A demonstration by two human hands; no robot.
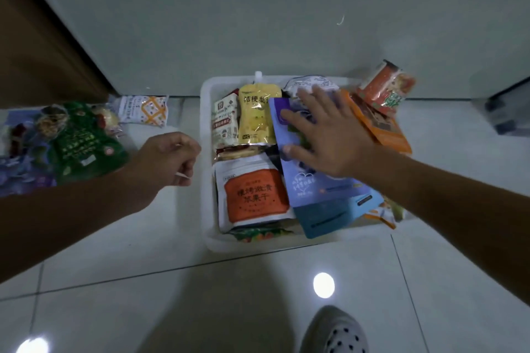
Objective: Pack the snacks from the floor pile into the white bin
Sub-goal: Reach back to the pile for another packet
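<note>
Much of the purple pouch (324, 189) hides beneath the flat right hand (324, 135).

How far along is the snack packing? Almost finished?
Well along. The white bin already holds many packs, such as the yellow pouch and the orange-labelled pouch. In hand: the right hand lies flat on the blue bag atop the load. Left: the green bag and the patterned packet lie on the floor beside the bin.

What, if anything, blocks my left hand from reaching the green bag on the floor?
Probably nothing, so yes. The left hand hovers just beside the green bag, which lies atop the floor pile, uncovered. Its fingers are curled and would need to open.
</note>
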